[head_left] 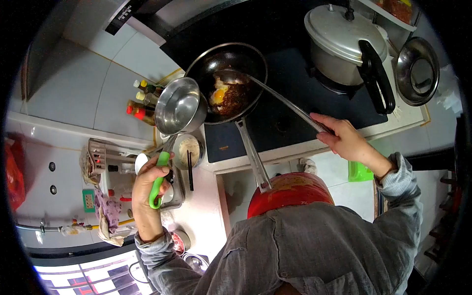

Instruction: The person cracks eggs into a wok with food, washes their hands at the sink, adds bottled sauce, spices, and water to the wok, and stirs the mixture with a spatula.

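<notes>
My left hand [149, 184] is wrapped round the green handle of a steel water ladle [181, 105]. Its wide, shiny bowl hangs beside the left rim of a dark wok [253, 55]. Inside the wok lie an egg [219, 93] with a yellow yolk and some browned food [237, 101]. My right hand [342, 137] grips the long metal handle of a spatula [290, 104]. The head of the spatula rests in the wok near the egg and is partly hidden by food and shadow. The wok's own handle [252, 152] points towards my body, untouched.
A pressure cooker [339, 49] stands on the right of the black cooktop [287, 132]. Bottles [140, 113] line the wall at left. A bowl of pale food [189, 147] with black chopsticks [190, 169] sits below the ladle. A metal basin [418, 71] is at far right.
</notes>
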Demonstrator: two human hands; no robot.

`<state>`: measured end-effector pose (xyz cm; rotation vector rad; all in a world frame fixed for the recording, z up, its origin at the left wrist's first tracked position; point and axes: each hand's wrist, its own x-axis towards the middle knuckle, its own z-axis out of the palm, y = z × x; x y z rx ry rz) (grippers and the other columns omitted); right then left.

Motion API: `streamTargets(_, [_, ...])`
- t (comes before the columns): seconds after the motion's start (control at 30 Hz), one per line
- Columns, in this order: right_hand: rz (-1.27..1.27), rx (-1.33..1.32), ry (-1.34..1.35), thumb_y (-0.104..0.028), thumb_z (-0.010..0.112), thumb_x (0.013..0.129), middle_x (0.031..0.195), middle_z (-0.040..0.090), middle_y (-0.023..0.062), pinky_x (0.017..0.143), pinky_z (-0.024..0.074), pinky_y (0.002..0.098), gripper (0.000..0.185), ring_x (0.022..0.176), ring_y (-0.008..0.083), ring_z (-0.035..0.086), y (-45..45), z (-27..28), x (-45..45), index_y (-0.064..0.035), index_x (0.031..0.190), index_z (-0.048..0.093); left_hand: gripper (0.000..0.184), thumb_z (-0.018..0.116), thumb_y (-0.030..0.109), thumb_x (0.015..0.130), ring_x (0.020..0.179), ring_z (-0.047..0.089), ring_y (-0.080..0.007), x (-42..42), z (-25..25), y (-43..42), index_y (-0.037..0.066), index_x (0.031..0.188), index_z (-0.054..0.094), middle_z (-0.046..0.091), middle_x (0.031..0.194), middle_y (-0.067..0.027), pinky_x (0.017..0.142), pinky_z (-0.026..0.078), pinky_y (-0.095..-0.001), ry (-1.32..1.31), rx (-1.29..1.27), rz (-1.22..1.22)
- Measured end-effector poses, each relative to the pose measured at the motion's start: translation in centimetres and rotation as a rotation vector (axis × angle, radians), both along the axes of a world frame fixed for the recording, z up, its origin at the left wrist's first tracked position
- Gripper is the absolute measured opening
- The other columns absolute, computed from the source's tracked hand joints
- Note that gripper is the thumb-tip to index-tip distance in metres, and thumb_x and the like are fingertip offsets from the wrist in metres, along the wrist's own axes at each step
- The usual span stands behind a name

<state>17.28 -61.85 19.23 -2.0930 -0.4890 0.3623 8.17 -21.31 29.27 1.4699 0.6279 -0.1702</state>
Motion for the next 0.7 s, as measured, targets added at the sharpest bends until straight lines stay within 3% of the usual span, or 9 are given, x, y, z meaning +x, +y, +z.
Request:
streamTargets(0.07, [-0.002,0.051,-0.023,-0.004,0.052,0.083,0.058,0.048,0.0016,0.043,0.0356,0.0226,0.048,0.045,0.0066,0.040,-0.2,-0.7,0.0,-0.0069,0.130,0.040,0.045,0.056,0.002,0.066,0.036,0.042,-0.0097,0.2,-0.1,-0.1,-0.006,0.110,0.051,0.056,0.095,-0.0101,0.033,0.036,-0.0186,-0.014,-0.004,-0.005])
streamTargets(0.17, [-0.108,0.104,0.302,-0.003,0.051,0.084,0.061,0.048,0.0015,0.037,0.0343,0.0215,0.048,0.044,0.0058,0.040,-0.1,0.4,0.0,-0.0069,0.130,0.039,0.045,0.056,0.002,0.066,0.036,0.042,-0.0096,0.9,-0.1,-0.4,-0.006,0.110,0.051,0.056,0.085,-0.0082,0.033,0.036,-0.0185,0.005,-0.009,-0.017])
streamTargets(0.27, [-0.157,0.219,0.385,-0.001,0.049,0.084,0.065,0.048,0.0020,0.033,0.0328,0.0205,0.048,0.043,0.0054,0.041,0.0,0.3,-0.1,-0.0058,0.130,0.038,0.045,0.056,0.001,0.065,0.035,0.042,-0.0094,1.6,-0.2,-0.5,-0.006,0.110,0.051,0.053,0.075,-0.0054,0.033,0.037,-0.0185,0.024,-0.014,-0.035])
streamTargets(0.37, [-0.176,0.293,0.398,-0.008,0.053,0.083,0.055,0.047,-0.0003,0.032,0.0325,0.0226,0.048,0.040,0.0061,0.039,-0.5,-0.4,-0.2,-0.0055,0.129,0.039,0.045,0.056,0.002,0.065,0.035,0.042,-0.0091,2.3,-0.6,-0.6,-0.006,0.109,0.051,0.050,0.069,-0.0029,0.032,0.036,-0.0183,0.042,0.024,-0.050])
streamTargets(0.7, [-0.119,0.338,0.433,-0.002,0.054,0.078,0.051,0.043,-0.0015,0.033,0.0316,0.0217,0.055,0.038,0.0059,0.039,-1.0,1.5,-0.5,-0.0068,0.130,0.036,0.044,0.056,0.004,0.065,0.034,0.041,-0.0085,4.0,-2.0,0.4,-0.006,0.108,0.052,0.048,0.064,-0.0017,0.031,0.033,-0.0181,0.064,-0.001,-0.103])
